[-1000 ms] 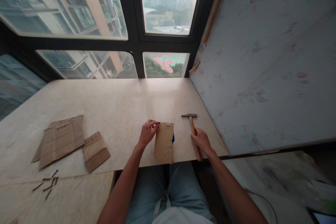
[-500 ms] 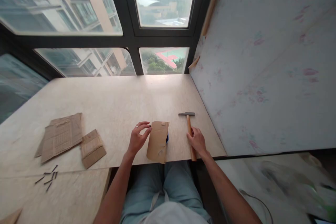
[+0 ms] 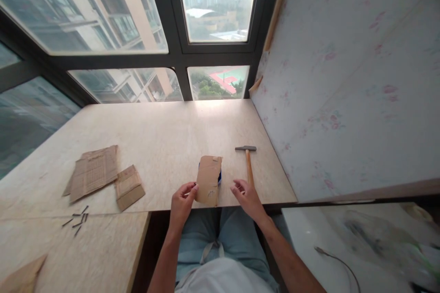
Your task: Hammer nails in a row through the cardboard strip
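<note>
A small brown cardboard piece lies near the front edge of the wooden tabletop, with something blue showing under its right side. My left hand sits at the cardboard's lower left corner, fingers curled and the thumb touching its edge. My right hand hovers just right of the cardboard, fingers apart and holding nothing. A hammer with a wooden handle and dark metal head lies on the table just beyond my right hand.
Flat cardboard pieces lie at the left, with several dark nails in front of them. Another cardboard corner shows at bottom left. A patterned panel walls the right side. Windows stand behind the table.
My right hand has let go of the hammer handle and moved left towards the cardboard. My left hand slid from the cardboard's top left down to its lower left corner.
</note>
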Motion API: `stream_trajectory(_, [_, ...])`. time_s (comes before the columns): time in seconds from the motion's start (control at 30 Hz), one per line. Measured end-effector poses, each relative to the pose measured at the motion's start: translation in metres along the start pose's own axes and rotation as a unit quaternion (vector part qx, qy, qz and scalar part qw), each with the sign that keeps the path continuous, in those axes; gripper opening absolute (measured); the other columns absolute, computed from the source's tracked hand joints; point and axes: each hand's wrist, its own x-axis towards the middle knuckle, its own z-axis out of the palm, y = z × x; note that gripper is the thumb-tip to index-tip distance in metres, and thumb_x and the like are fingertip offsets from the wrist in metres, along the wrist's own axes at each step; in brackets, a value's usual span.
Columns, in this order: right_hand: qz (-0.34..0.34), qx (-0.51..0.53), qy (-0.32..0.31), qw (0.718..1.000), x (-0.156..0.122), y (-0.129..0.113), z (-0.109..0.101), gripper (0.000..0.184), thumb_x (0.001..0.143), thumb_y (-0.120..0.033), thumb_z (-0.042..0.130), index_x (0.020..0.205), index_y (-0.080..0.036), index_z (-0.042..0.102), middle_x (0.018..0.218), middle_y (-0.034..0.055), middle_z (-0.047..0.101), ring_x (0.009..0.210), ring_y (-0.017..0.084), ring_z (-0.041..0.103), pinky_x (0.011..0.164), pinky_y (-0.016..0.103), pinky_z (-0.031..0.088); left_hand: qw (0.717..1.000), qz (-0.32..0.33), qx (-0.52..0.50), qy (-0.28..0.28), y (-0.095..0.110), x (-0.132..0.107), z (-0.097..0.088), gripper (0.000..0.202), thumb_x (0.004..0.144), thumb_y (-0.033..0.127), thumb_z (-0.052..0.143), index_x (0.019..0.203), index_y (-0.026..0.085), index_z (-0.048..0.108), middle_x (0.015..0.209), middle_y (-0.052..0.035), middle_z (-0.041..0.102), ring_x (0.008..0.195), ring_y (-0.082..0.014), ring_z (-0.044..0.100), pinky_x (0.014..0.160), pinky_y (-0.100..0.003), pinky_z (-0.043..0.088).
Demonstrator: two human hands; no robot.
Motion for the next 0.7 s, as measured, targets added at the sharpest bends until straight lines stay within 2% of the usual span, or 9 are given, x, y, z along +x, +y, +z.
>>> stream_trajectory(0.1, [0.021, 0.076, -0.097, 0.992, -0.012, -0.013, 0.026, 0.033, 0.086, -0.045, 0.053, 0.091, -0.016, 0.068, 0.072, 0.0033, 0.068, 0.062, 0.018, 0.065, 0.051, 0.026, 0.05, 1.0, -0.004, -0.013, -0.024, 0.004, -0.003, 0.004, 0.033, 0.075, 0.045, 0.067, 0.088, 0.016, 0.072, 0.089, -0.0091, 0.075, 0.082, -0.0228, 0.071, 0.072, -0.033, 0.06])
stream_trajectory(0.17, [0.031, 0.11, -0.119, 0.986, -0.014, -0.019, 0.037, 0.031, 0.086, -0.044, 0.053, 0.079, -0.016, 0.065, 0.062, 0.0008, 0.065, 0.053, 0.015, 0.062, 0.042, 0.022, 0.044, 0.999, 0.003, -0.019, -0.035, 0.007, -0.005, 0.006, 0.033, 0.076, 0.045, 0.066, 0.09, 0.016, 0.072, 0.093, -0.0092, 0.075, 0.082, -0.0225, 0.071, 0.073, -0.033, 0.06])
stream_trajectory(0.3, [0.035, 0.137, -0.101, 0.985, -0.008, -0.031, 0.04, 0.029, 0.083, -0.042, 0.056, 0.069, -0.017, 0.059, 0.05, -0.0028, 0.057, 0.042, 0.01, 0.052, 0.038, 0.019, 0.037, 0.998, 0.018, -0.04, -0.048, 0.015, -0.004, 0.006, 0.03, 0.077, 0.044, 0.066, 0.085, 0.016, 0.073, 0.11, -0.0107, 0.072, 0.087, -0.0224, 0.071, 0.075, -0.031, 0.06])
stream_trajectory(0.37, [0.033, 0.135, -0.091, 0.986, -0.001, -0.037, 0.036, 0.027, 0.082, -0.04, 0.057, 0.07, -0.017, 0.059, 0.047, -0.0037, 0.056, 0.037, 0.009, 0.049, 0.036, 0.019, 0.035, 0.997, 0.019, -0.054, -0.046, 0.018, 0.002, 0.005, 0.03, 0.076, 0.044, 0.067, 0.086, 0.016, 0.073, 0.111, -0.0109, 0.071, 0.089, -0.0228, 0.071, 0.076, -0.032, 0.06])
stream_trajectory(0.47, [0.033, 0.118, -0.061, 0.991, 0.012, -0.045, 0.034, 0.022, 0.078, -0.039, 0.061, 0.082, -0.018, 0.058, 0.05, -0.0051, 0.058, 0.036, 0.011, 0.053, 0.034, 0.019, 0.036, 0.997, 0.018, -0.06, -0.047, 0.02, 0.016, 0.002, 0.032, 0.076, 0.043, 0.067, 0.09, 0.015, 0.073, 0.106, -0.0107, 0.073, 0.088, -0.0227, 0.071, 0.076, -0.033, 0.059])
stream_trajectory(0.53, [0.03, 0.096, -0.033, 0.994, 0.021, -0.049, 0.034, 0.026, 0.075, -0.039, 0.064, 0.089, -0.02, 0.053, 0.053, -0.0064, 0.059, 0.037, 0.013, 0.056, 0.032, 0.02, 0.036, 0.997, 0.025, -0.05, -0.053, 0.019, 0.025, 0.003, 0.032, 0.077, 0.043, 0.067, 0.091, 0.014, 0.073, 0.105, -0.0112, 0.073, 0.088, -0.023, 0.07, 0.074, -0.033, 0.059])
stream_trajectory(0.7, [-0.001, 0.009, 0.008, 1.0, 0.031, -0.056, 0.036, 0.02, 0.077, -0.034, 0.065, 0.085, -0.021, 0.051, 0.054, -0.006, 0.059, 0.04, 0.013, 0.057, 0.039, 0.02, 0.041, 0.997, 0.047, -0.025, -0.053, 0.013, 0.038, 0.008, 0.029, 0.078, 0.04, 0.065, 0.088, 0.014, 0.074, 0.103, -0.0113, 0.074, 0.089, -0.0236, 0.07, 0.067, -0.031, 0.057])
